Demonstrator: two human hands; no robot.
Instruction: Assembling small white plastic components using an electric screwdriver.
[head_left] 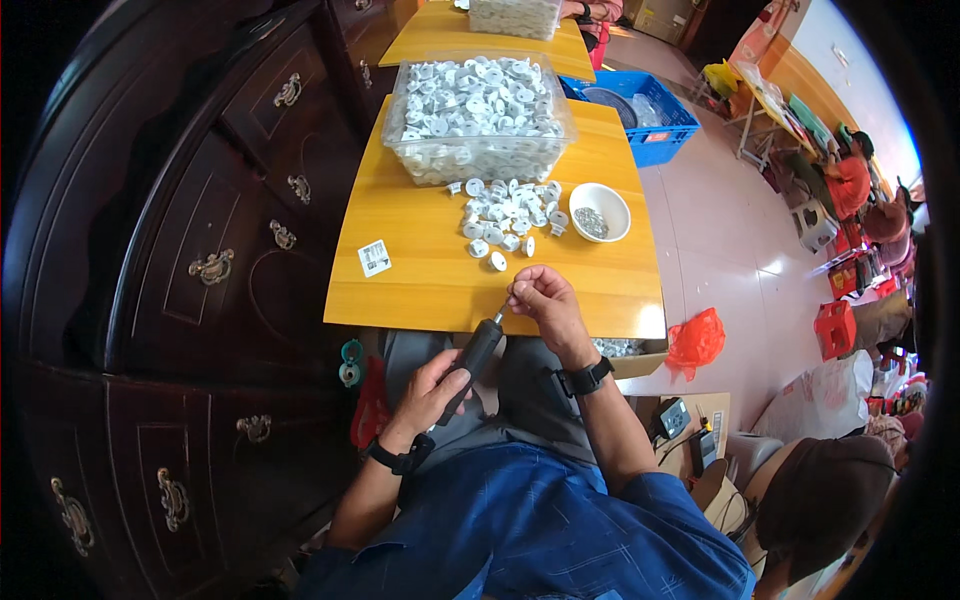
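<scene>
My left hand [434, 392] is wrapped round a black electric screwdriver [478, 350], its bit tilted up and to the right. At the bit's tip, the fingers of my right hand [545, 303] are pinched together; whatever they hold is too small to make out. Just beyond my hands lies a loose pile of small white plastic parts [505, 212], with one part [497, 261] nearest me. A white bowl [618, 202] with small metal pieces, likely screws, stands right of the pile. Behind it, a clear plastic bin [480, 165] is heaped with the same white parts.
A white printed label [374, 258] lies on the yellow table [420, 290] at left. Dark drawers [240, 200] stand along the left side. A blue crate [665, 145], an orange plastic bag [697, 343] and an open carton [640, 365] are to the right. Other people sit farther right.
</scene>
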